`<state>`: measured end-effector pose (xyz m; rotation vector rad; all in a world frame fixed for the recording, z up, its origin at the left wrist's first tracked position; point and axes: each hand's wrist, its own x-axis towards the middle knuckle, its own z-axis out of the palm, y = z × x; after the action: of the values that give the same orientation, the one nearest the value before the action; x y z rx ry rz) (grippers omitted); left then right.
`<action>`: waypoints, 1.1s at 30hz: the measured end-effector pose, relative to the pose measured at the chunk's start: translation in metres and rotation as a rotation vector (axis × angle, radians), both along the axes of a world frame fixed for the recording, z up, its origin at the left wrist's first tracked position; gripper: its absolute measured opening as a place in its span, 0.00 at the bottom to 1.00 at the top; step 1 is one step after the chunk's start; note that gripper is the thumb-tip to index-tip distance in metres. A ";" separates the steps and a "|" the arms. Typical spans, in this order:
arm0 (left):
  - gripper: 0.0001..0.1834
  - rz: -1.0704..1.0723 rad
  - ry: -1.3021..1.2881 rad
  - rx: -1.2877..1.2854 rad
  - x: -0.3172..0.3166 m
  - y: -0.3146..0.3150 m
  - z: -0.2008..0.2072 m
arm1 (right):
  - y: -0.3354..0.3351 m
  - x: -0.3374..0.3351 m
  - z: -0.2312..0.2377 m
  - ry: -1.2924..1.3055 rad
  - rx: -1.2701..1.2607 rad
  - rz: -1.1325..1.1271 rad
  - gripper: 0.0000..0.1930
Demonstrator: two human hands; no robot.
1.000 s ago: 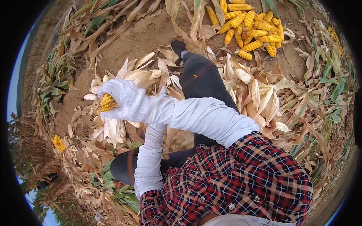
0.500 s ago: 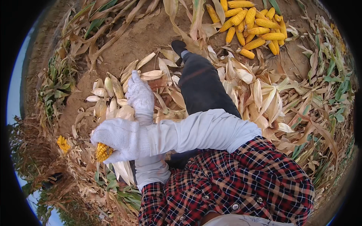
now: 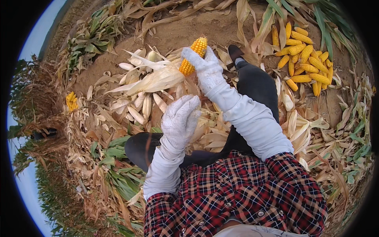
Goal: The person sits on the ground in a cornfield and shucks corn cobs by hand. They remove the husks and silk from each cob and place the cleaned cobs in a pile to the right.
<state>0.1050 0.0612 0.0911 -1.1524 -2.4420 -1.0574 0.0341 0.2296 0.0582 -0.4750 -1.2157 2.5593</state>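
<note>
A bare yellow corn cob [image 3: 194, 56] is gripped in my white-gloved right hand [image 3: 209, 73], raised over the ground, its tip pointing up and right. A dry, pale husk [image 3: 158, 79] spreads left from the cob's lower end; whether it is still attached I cannot tell. Lower and nearer to me, my white-gloved left hand [image 3: 178, 123] is apart from the cob. Its fingers are curled together, and whatever they may hold is hidden. Beyond it, several unhusked ears [image 3: 138, 106] lie in a loose heap in front of me.
Husked yellow cobs [image 3: 306, 59] form a pile at the far right, past my outstretched leg [image 3: 258, 89]. A smaller group of cobs [image 3: 72, 102] lies at the left. Loose husks [image 3: 298, 130] and green leaves [image 3: 122, 173] litter the brown soil [image 3: 189, 27].
My right hand has swung from the left, across my left arm, to the upper middle, bringing the cob along. My left hand has drawn back from the heap. The view has turned left.
</note>
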 end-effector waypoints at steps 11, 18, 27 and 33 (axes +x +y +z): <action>0.24 0.192 -0.736 -0.118 -0.056 -0.021 -0.043 | -0.030 0.014 -0.007 -0.086 0.128 0.228 0.23; 0.19 0.221 -0.508 -0.109 -0.041 -0.033 -0.069 | -0.038 0.007 -0.023 0.034 0.104 0.332 0.22; 0.29 0.083 -0.127 -0.481 -0.034 -0.048 -0.107 | -0.019 0.005 -0.024 -0.224 -0.068 0.550 0.27; 0.32 0.366 -0.842 -0.191 -0.056 -0.030 -0.098 | 0.005 -0.003 -0.029 -0.104 -0.326 0.216 0.23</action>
<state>0.0495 0.0308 -0.0073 -0.2488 -3.2572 -1.3967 0.0316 0.2342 0.0296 -0.5788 -0.9247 2.9706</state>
